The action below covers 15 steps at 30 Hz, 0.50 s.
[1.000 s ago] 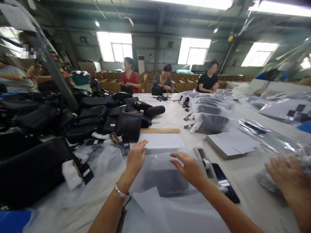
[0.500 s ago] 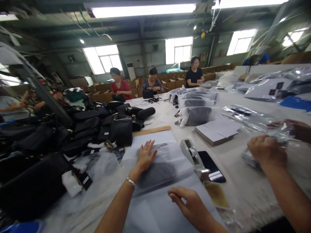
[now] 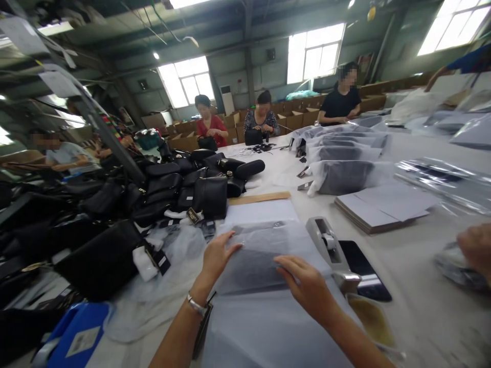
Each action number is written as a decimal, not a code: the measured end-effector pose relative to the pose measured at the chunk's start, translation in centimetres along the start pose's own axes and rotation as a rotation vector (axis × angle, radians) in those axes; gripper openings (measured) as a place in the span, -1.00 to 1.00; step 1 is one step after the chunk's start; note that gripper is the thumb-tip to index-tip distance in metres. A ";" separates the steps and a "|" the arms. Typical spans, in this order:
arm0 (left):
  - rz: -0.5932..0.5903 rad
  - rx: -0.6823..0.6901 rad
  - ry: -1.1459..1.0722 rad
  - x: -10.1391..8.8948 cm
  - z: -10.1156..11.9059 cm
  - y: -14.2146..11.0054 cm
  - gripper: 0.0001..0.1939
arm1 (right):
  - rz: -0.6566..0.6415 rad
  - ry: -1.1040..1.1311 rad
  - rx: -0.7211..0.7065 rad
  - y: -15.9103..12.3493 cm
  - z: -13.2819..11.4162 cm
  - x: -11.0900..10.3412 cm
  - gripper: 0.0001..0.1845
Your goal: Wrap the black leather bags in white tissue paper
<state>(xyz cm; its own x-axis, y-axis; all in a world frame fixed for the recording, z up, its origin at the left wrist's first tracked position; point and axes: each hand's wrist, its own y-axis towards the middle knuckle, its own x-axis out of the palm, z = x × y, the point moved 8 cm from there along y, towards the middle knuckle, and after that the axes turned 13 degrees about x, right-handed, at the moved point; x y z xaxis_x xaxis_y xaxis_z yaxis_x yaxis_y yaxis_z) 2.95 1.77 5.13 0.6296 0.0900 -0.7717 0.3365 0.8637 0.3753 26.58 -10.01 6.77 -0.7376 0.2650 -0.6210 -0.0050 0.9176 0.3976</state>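
Note:
A dark bag wrapped in thin white tissue paper (image 3: 255, 258) lies flat before me on white sheets (image 3: 264, 327). My left hand (image 3: 218, 255) rests at the left side of this bundle, thumb and fingers apart. At its right side is my right hand (image 3: 305, 281), with the thumb and fingertips drawn close together over the paper; whatever they pinch is too small to make out. Just right of the bundle stands a tape dispenser (image 3: 326, 243), and a black phone (image 3: 364, 271) lies against it.
Black handbags (image 3: 164, 186) are heaped on the left, above a blue container (image 3: 82, 332). Wrapped bags (image 3: 345, 174) stand in a row beyond a stack of cardboard sheets (image 3: 378, 212). A co-worker's hand (image 3: 475, 250) is at the right edge; several people sit across the table.
My left hand has slid from the top of the wrapped bag to its left side. My right hand has moved up onto its right side. The view has turned left.

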 end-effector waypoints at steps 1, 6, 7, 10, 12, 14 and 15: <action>-0.034 -0.022 0.020 0.1 -0.2 -0.1 -0.54 | -0.011 -0.010 -0.019 1.0 -0.1 0.4 -0.73; -0.090 -0.004 -0.017 -0.2 0.0 0.4 -0.73 | -0.050 -0.104 -0.078 5.5 -0.2 3.2 -0.66; -0.094 0.028 -0.026 -0.3 0.3 0.5 -0.78 | -0.058 -0.130 -0.081 6.2 -0.2 3.8 -0.65; -0.086 0.130 -0.029 -0.6 1.3 0.8 -0.86 | -0.087 -0.193 -0.075 7.8 0.0 5.5 -0.63; -0.061 0.169 -0.028 -0.8 1.6 0.8 -0.87 | -0.103 -0.210 -0.075 8.4 0.0 6.1 -0.62; -0.029 0.189 -0.035 -0.9 1.5 0.9 -0.88 | -0.118 -0.206 -0.083 8.7 -0.1 6.5 -0.62; -0.016 0.198 -0.042 -1.0 1.4 0.9 -0.89 | -0.124 -0.199 -0.086 8.8 -0.2 6.6 -0.62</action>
<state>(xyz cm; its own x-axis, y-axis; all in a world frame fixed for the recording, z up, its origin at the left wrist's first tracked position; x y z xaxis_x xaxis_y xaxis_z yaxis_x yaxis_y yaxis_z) 3.62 1.77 6.94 0.6501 0.0524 -0.7581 0.4757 0.7499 0.4597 21.56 -0.21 6.30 -0.5799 0.2127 -0.7864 -0.1510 0.9205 0.3603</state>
